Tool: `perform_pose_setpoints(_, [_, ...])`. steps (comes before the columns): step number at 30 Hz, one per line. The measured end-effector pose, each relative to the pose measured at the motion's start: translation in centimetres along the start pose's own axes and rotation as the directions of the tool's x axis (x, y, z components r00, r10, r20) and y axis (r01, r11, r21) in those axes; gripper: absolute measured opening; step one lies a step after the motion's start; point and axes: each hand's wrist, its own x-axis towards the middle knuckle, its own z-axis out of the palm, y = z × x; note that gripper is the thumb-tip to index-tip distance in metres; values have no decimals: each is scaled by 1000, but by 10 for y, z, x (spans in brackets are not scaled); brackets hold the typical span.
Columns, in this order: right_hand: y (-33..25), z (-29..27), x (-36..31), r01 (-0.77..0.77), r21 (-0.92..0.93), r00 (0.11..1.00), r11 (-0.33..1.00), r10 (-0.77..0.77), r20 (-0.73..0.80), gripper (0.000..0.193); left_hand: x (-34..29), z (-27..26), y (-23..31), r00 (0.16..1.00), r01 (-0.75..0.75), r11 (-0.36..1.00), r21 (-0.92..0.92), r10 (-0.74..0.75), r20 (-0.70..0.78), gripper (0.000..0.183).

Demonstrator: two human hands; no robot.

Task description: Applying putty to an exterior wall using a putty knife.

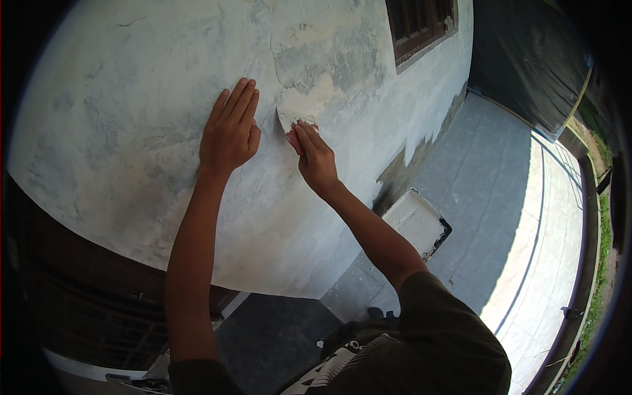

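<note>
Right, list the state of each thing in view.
Plastered wall: patchy white and grey, cracked, flaking.
Left hand: flat against the wall.
Pinkish-red hand tool: held at the wall.
Right hand: closed on the tool.
Tiled floor: part shaded, part sunlit.
Tray: on the floor, smeared white.
Window: shut or not, unclear.

Bare left hand (230,131) held flat, bare right hand (316,158) curled in a grip.
The left arm (191,276) reaches nearly straight up the view, back of the hand showing, fingers extended and close together, thumb alongside; the right arm (375,230) slants up and leftward, its fingers bunched, the hands near each other but apart.
</note>
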Motion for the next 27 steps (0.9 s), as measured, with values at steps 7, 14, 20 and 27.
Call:
perform_pose_setpoints(7, [-9,-34,-44,-503,222,858,836,452,243,27,-7,2,-5,1000,3,1000,10,-3,9,53])
perform_pose_setpoints(14, [9,9,56,29,-44,994,999,-34,-103,47,4,5,3,999,15,999,-49,-17,-45,52])
perform_pose_setpoints(20, [-30,29,-60,45,62,980,997,-56,190,63,0,2,-3,999,27,998,-57,-29,-41,50])
perform_pose_setpoints(27, [-18,-62,-171,-466,191,756,864,277,593,40,-4,4,-4,999,16,998,-53,-19,-50,49])
